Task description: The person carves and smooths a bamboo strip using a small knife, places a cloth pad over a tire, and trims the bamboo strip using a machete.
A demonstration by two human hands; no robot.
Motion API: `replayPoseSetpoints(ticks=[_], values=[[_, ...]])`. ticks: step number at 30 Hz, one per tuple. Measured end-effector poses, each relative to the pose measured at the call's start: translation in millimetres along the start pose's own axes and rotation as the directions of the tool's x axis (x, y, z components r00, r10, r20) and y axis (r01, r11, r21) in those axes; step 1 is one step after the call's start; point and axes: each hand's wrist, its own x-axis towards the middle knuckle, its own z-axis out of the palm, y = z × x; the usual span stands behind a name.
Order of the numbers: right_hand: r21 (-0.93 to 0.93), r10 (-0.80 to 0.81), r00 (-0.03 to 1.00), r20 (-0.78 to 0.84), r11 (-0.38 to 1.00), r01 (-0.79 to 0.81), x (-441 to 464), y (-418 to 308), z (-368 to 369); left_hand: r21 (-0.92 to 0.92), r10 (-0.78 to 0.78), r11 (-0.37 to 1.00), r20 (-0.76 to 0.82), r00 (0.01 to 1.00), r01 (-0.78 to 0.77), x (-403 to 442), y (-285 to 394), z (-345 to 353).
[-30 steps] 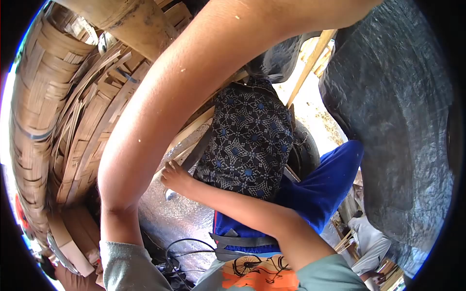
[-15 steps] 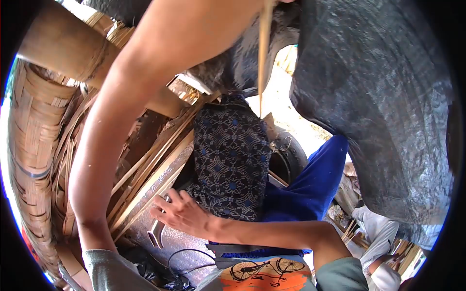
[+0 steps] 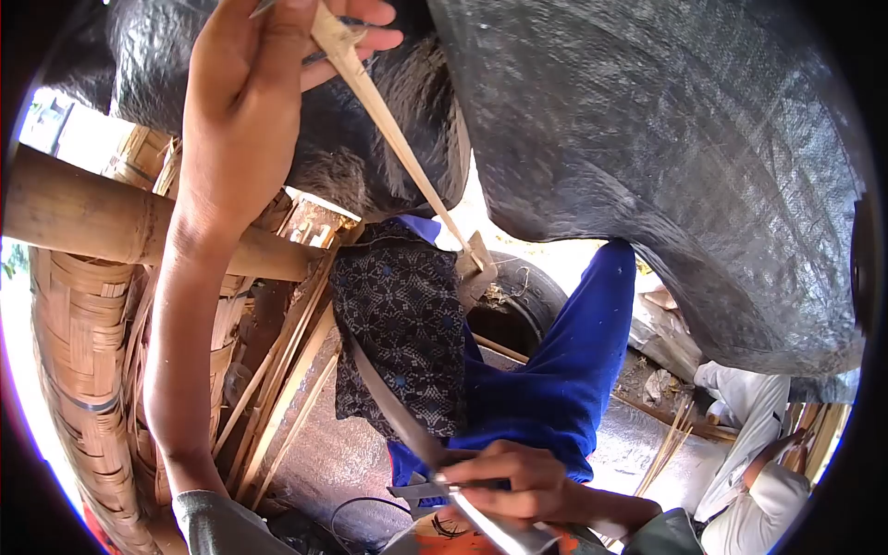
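My left hand (image 3: 245,88) is raised at the top left, its thumb and fingers closed on the upper end of a split bamboo strip (image 3: 393,134). The strip slants down to the right, its lower end near a tire (image 3: 527,287). Low in the middle, before my waist, my right hand (image 3: 518,481) is wrapped round a knife. The knife's curved blade (image 3: 393,402) points up and left across a dark patterned cloth (image 3: 398,305) draped over my leg. Below the fingers shows a blurred shiny metal piece (image 3: 495,527); whether it belongs to the knife I cannot tell.
Woven bamboo baskets (image 3: 83,324) stand at the left under a thick bamboo pole (image 3: 83,208). Long bamboo strips (image 3: 296,370) lean beside my leg. A black tarp (image 3: 647,120) hangs at upper right. Another person's pale sleeve (image 3: 754,518) shows at lower right.
My right hand has moved right from beside the cloth to my waist and now holds the knife. My left hand has come into view, and the strip's top has swung left.
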Motion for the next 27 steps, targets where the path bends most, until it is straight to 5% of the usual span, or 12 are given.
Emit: replayPoseSetpoints(ticks=[1,3,5,7,9,14,19,21,23,25,26,27], values=[[0.114,-0.155,0.978,-0.140,0.979,0.171,-24.2,25.2,-0.2,0.176,-0.228,0.947,-0.225,0.947,0.269,-0.4,24.1,19.9],[-0.085,-0.103,0.964,-0.245,0.993,0.085,-44.6,28.0,-24.7,0.158,-0.205,0.959,-0.177,0.963,0.233,4.5,23.6,21.2],[0.046,0.265,0.914,-0.308,0.964,-0.263,-54.4,10.0,-42.3,0.091,-0.244,0.960,-0.188,0.951,0.264,7.5,23.7,25.0],[0.197,0.396,0.694,-0.601,0.915,-0.352,-84.2,28.2,-44.7,0.093,-0.246,0.959,-0.194,0.950,0.267,8.7,26.2,28.6],[0.578,0.668,0.504,-0.547,0.737,-0.349,-86.3,23.0,-59.1,0.061,-0.261,0.958,-0.206,0.943,0.279,10.8,26.2,33.0],[0.837,0.870,0.332,-0.365,0.462,-0.292,-130.4,14.7,-82.3,0.231,-0.262,0.915,-0.283,0.923,0.331,19.6,33.1,25.3],[0.737,0.808,0.344,-0.479,0.583,-0.343,-164.5,9.2,-84.2,0.055,-0.293,0.938,-0.402,0.868,0.343,33.5,40.9,16.4],[0.729,0.810,0.324,-0.488,0.583,-0.359,-168.2,6.3,-86.1,-0.175,-0.298,0.949,-0.229,0.927,0.262,35.5,34.0,-10.0],[0.751,0.822,0.405,-0.401,0.548,-0.368,-176.4,-0.4,-101.5,-0.256,-0.277,0.942,-0.223,0.935,0.218,31.0,31.0,-15.3],[0.930,0.856,0.507,-0.099,0.260,-0.258,-169.4,-16.9,-116.6,-0.383,-0.319,0.895,-0.189,0.929,0.229,33.8,30.7,-18.5],[0.901,0.830,0.556,-0.031,0.265,-0.345,-178.1,-16.1,-124.3,-0.496,-0.287,0.841,-0.074,0.955,0.215,31.1,27.3,-16.0],[0.864,0.880,0.463,0.106,0.149,-0.482,-196.8,-8.8,-137.3,-0.501,-0.295,0.836,-0.068,0.953,0.223,30.5,26.9,-8.8]])
